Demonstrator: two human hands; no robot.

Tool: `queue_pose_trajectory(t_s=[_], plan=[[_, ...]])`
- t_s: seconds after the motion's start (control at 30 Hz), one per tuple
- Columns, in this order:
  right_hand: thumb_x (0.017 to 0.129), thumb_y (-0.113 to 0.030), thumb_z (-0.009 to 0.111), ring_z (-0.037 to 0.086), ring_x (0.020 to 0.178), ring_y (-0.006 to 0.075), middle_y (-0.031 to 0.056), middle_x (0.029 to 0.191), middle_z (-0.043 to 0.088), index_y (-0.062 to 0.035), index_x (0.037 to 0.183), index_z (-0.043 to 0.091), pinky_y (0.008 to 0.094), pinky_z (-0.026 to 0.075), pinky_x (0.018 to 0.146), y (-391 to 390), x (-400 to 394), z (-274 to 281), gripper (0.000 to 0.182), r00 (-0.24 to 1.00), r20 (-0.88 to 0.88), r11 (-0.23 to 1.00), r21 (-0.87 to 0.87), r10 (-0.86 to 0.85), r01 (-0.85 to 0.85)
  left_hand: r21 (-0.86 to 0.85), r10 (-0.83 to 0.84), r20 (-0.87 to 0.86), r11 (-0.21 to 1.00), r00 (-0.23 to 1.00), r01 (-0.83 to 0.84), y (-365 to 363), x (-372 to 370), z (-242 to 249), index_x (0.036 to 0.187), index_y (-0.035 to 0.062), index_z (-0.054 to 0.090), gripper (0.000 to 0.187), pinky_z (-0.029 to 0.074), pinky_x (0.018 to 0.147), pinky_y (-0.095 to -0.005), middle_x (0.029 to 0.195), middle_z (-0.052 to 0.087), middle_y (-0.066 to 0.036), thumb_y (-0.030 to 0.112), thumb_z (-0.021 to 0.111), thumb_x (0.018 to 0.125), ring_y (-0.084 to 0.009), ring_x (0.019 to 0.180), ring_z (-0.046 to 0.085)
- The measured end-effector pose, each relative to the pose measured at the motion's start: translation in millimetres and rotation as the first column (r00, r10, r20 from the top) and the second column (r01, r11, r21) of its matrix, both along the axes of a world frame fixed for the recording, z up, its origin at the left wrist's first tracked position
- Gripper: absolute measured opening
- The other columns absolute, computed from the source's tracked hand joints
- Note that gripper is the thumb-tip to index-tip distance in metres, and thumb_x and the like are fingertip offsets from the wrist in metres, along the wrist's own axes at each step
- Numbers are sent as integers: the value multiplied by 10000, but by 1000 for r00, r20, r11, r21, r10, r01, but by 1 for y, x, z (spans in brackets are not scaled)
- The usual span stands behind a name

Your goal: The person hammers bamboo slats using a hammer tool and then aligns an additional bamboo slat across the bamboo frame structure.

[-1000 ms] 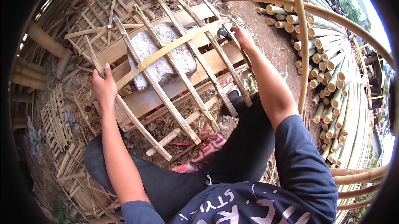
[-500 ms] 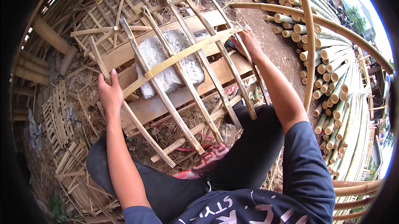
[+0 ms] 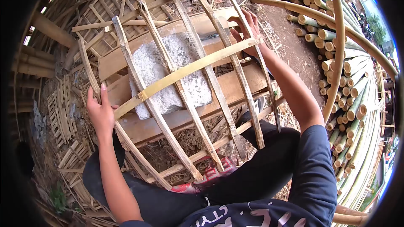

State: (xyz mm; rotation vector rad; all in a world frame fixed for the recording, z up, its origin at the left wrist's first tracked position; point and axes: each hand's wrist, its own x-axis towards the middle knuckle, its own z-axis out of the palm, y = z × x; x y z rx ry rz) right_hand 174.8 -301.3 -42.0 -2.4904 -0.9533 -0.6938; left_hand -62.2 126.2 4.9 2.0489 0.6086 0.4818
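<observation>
A bamboo lattice of several long slats crossed by a pale yellow strip spans the space before me. Under it lie a rough whitish stone block and wooden planks. My left hand grips the lattice at its left edge, near the left end of the yellow strip, with thumb and fingers around the outer slat. At the right end of the strip is my right hand, its fingers bent around the outermost slat and partly hidden by it. A dark object under my right wrist is mostly hidden.
Stacked bamboo poles fill the right side, with a curved bamboo pole in front of them. Woven bamboo pieces lie at the left. A red and white sack is between my legs.
The lattice now appears lower and nearer to me, and the view has shifted. My right hand's fingers have risen above the end of the yellow strip; my left hand still holds the left edge.
</observation>
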Motion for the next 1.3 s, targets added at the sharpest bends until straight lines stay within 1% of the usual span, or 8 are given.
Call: queue_pose_trajectory(t_s=[0.07,0.1,0.23,0.3,0.5,0.63,0.87,1.3], plan=[[875,-196,670,339,1324,472,231,1439,391,-116,1231,593,560,354,1097,0,3,-3,374,1000,27,1000,-13,14,-13,11,-3,-2,1000,1000,3,0,0,0,1253,-48,533,427,536,486,-275,935,664,-115,318,554,1034,-111,584,571],[871,-206,676,337,1331,467,215,1447,393,-132,1223,598,564,346,1099,3,2,-4,368,999,29,1000,-18,22,-21,-12,3,23,1000,1000,-3,0,0,-1,1273,-57,520,445,531,484,-281,830,626,-91,319,550,1037,-94,563,539],[850,-235,699,332,1351,444,162,1471,398,-184,1190,631,572,326,1104,14,-7,-3,351,999,-46,994,-111,3,-8,-12,-4,-21,1000,1000,3,0,-1,3,1298,-75,502,484,526,477,-284,721,546,-50,327,556,1035,-80,518,485],[861,-255,677,340,1351,426,206,1466,378,-148,1187,646,551,355,1088,13,1,-15,345,989,-106,993,-51,105,-110,16,-3,-14,1000,1000,4,1,-1,2,1299,-82,498,495,523,474,-283,689,515,-36,331,559,1033,-78,496,460],[895,-347,682,332,1356,433,255,1449,378,-98,1146,694,532,364,1089,14,3,-21,354,969,-178,984,1,173,-176,39,17,-22,999,1000,-16,-6,-3,10,1261,-82,518,483,517,459,-287,749,596,-80,337,566,1027,-102,506,543],[869,-340,710,340,1350,444,277,1422,415,-140,1103,715,529,360,1092,11,5,-24,308,984,-142,988,-92,109,-123,51,20,-35,999,999,-18,-3,-3,8,1253,-65,528,466,522,462,-288,850,644,-107,338,569,1023,-126,541,596],[819,-250,755,380,1343,432,258,1409,467,-168,1050,739,525,352,1111,12,11,-25,245,977,-185,992,-41,106,-116,53,-4,-4,999,1000,4,-2,-2,6,1267,-64,526,472,536,495,-276,971,667,-129,340,566,1024,-141,587,620],[785,-294,820,445,1272,399,195,1340,539,-125,969,743,492,394,1072,16,15,-19,261,976,-186,992,-45,111,-121,42,-7,-21,999,1000,8,-2,-2,5,1353,-96,474,587,557,530,-271,1068,662,-154,378,567,1020,-137,679,630]])
